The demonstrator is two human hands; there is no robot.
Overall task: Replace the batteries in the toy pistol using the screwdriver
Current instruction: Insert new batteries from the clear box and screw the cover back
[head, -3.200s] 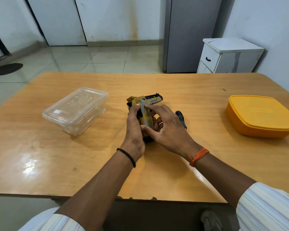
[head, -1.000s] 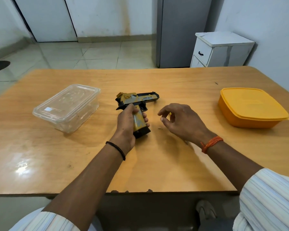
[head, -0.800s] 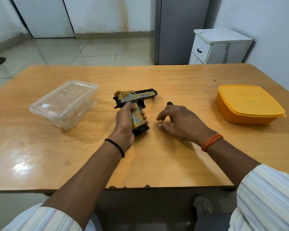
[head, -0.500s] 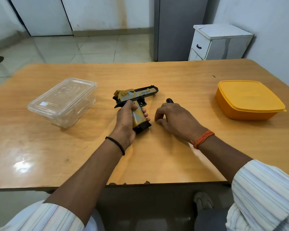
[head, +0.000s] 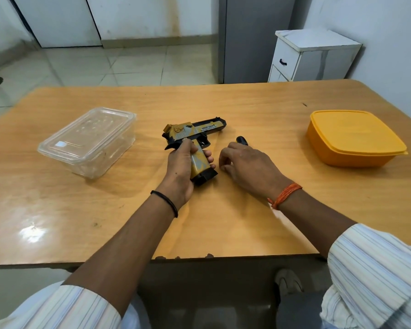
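The yellow-and-black toy pistol (head: 195,131) lies on its side at the middle of the wooden table (head: 247,105), barrel pointing right. My left hand (head: 180,169) grips its handle, fingers wrapped round the grip. Just to the right, my right hand (head: 249,167) lies over the screwdriver (head: 242,140) with its fingers curled down round it. Only the screwdriver's black end shows beyond my fingers; the rest is hidden under the hand. No batteries are visible.
A clear lidded plastic box (head: 88,141) stands to the left of the pistol. A closed orange container (head: 354,138) sits at the right. Beyond the table are a white drawer cabinet (head: 313,55) and a grey fridge (head: 254,36).
My right hand left the pistol, hovered open beside it, then came down onto the screwdriver and curled over it. My left hand kept its grip on the pistol's handle.
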